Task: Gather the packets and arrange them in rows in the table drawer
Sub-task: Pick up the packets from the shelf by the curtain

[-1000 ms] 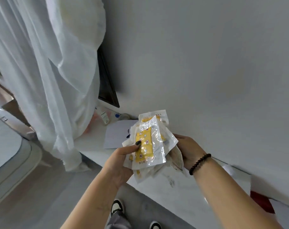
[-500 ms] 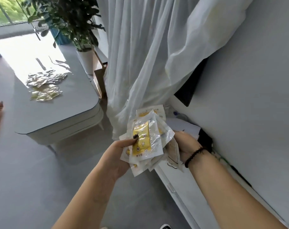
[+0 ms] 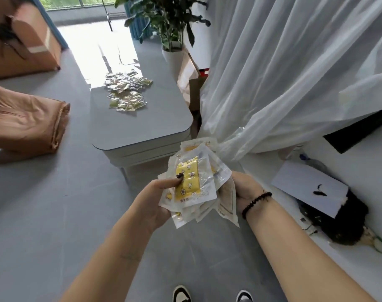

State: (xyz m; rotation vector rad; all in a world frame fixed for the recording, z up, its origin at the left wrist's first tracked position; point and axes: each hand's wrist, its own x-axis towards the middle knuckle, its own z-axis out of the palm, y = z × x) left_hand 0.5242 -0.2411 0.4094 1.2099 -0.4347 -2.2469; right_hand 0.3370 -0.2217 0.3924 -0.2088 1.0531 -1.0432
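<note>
View having swung round to bring the surface (image 3: 140,127) into upper centre, left hand (image 3: 152,200) and right hand (image 3: 243,189) both gripping the bundle of packets (image 3: 196,184) at centre, loose packets (image 3: 126,92) lying on that surface.

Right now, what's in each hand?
Left hand: grips the packets, thumb on top.
Right hand: holds the same packets from behind.
</note>
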